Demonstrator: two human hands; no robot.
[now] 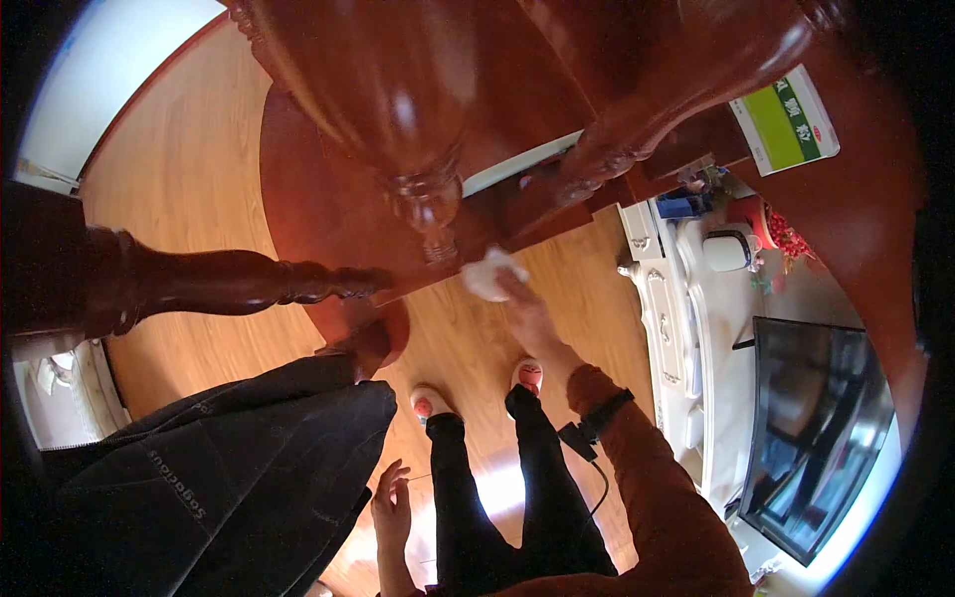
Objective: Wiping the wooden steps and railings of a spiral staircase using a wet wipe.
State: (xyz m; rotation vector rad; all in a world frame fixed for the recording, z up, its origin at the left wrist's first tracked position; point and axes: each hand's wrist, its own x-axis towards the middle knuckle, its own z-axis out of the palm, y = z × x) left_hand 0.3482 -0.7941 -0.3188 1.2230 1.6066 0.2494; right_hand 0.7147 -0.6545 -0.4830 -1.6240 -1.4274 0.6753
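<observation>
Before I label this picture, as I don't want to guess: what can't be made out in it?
In the head view:
White wad: too blurred to tell cloth from paper; the right hand covers part.
Wooden leg, top centre: cut off by the upper edge.
Black cloth: one end lost in the dark left rim.
Television: reflections hide whether it is on.

Cloth [485,279] wht; table [860,204] dk red-brn; sleeve [647,478] rust-brn; floor [189,189] lt brn w/ wood grain; trousers [460,497] blk; box [779,129] grn & wht

Cloth [483,277] in right hand [527,310] beside board [308,179], jacket [259,468] left, cabinet [668,318] and television [816,428] right
</observation>
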